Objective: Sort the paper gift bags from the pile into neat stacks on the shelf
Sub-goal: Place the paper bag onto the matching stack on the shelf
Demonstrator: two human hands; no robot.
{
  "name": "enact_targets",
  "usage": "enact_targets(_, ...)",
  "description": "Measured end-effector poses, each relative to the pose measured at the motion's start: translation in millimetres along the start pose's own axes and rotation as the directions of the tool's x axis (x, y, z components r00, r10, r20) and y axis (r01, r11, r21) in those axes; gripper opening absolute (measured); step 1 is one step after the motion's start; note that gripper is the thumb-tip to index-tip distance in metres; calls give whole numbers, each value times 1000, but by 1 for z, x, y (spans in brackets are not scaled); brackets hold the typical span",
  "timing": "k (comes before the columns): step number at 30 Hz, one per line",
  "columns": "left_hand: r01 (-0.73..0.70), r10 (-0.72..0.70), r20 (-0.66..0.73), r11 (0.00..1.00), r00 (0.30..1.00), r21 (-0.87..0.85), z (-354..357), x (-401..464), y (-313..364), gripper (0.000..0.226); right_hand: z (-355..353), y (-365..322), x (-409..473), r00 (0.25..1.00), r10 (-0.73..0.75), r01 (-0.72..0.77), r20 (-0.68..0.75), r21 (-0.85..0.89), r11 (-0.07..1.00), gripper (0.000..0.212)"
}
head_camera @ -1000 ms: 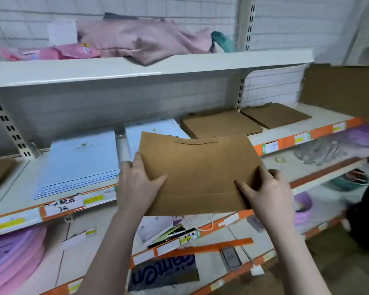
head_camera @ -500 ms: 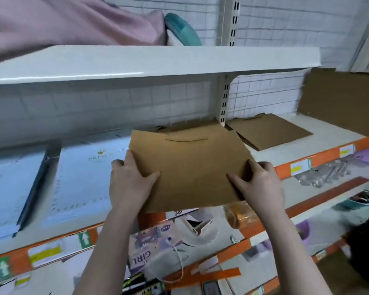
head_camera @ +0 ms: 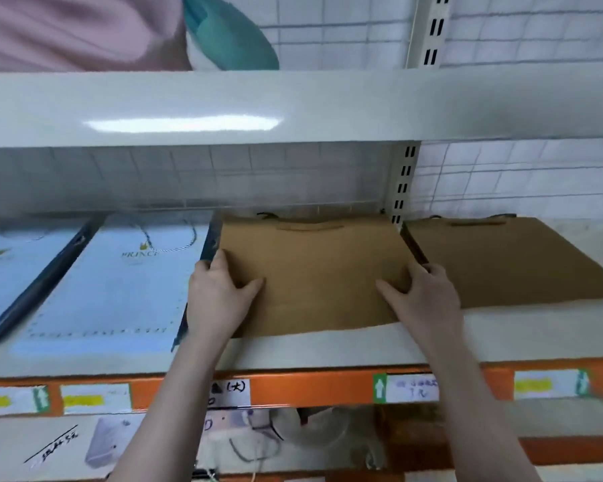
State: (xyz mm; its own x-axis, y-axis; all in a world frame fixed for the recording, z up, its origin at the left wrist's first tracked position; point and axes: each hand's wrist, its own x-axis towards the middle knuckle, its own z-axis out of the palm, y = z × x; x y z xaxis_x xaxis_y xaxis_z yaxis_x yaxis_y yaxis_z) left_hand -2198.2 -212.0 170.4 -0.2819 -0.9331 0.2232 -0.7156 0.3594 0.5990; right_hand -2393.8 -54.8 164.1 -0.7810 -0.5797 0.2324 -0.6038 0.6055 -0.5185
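Shelf stock, listed from the left. Pale blue flat paper gift bags (head_camera: 13, 259) lie at the far left of the white shelf board (head_camera: 328, 349), partly cut off by the frame edge. Just beside them lies a second stack of pale blue flat paper gift bags (head_camera: 119, 290), gold crest and dark cord handle uppermost, dark gusset edges showing along both sides.

Left hand (head_camera: 216, 293): placed on the left edge of the plain brown kraft paper gift bag (head_camera: 314, 273), thumb spread flat on the top face, fingers wrapped down over the edge in the gap beside the blue stack. The grip is a light pinch on the bag's side.

Brown kraft bag: flat on the shelf board, centred between the two hands, twisted paper handle toward the rear wall, front edge set back from the orange shelf front strip (head_camera: 310, 391). Whether other bags lie beneath it cannot be told.

Right hand (head_camera: 422, 300): on the right edge of the same bag, thumb flat on top, fingers curled over the side, holding it.

Darker brown flat paper gift bag (head_camera: 502, 262): just to the right, close against the held bag, behind the slotted white upright (head_camera: 402, 182).

Above, on the upper white shelf (head_camera: 293, 106): pink fabric bundle (head_camera: 77, 29) and a teal item (head_camera: 223, 33). White and yellow price labels (head_camera: 533, 384) line the orange strip.
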Motion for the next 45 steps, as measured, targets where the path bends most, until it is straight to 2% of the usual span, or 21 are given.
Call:
enact_targets(7, 65, -62, -45, 996, 997, 63, 22, 7, 13, 63, 11, 16, 32, 995, -64, 65, 79, -10, 998, 65)
enact_targets(15, 122, -126, 32, 988, 992, 99, 40, 21, 5, 57, 22, 11, 41, 991, -69, 83, 112, -119, 989, 62)
enact_targets(21, 78, -98, 119, 984, 988, 161, 42, 43, 4, 63, 33, -1, 39, 992, -48, 78, 119, -263, 961, 60)
enact_targets(27, 86, -108, 120, 981, 987, 174, 47, 47, 3, 64, 33, -3, 44, 990, -38, 70, 139, -238, 969, 65)
enact_targets(31, 43, -54, 54, 981, 997, 190, 44, 44, 5, 61, 30, -1, 41, 988, -28, 57, 154, -188, 980, 68)
enact_targets(37, -69, 89, -44, 940, 995, 333, 37, 21, 11, 60, 22, -3, 22, 994, -106, 112, 39, -226, 968, 62)
enact_targets(45, 3, 87, -243, 937, 966, 349, 27, -45, 1, 57, 28, -20, -20, 963, -245, 261, 114, -163, 951, 60)
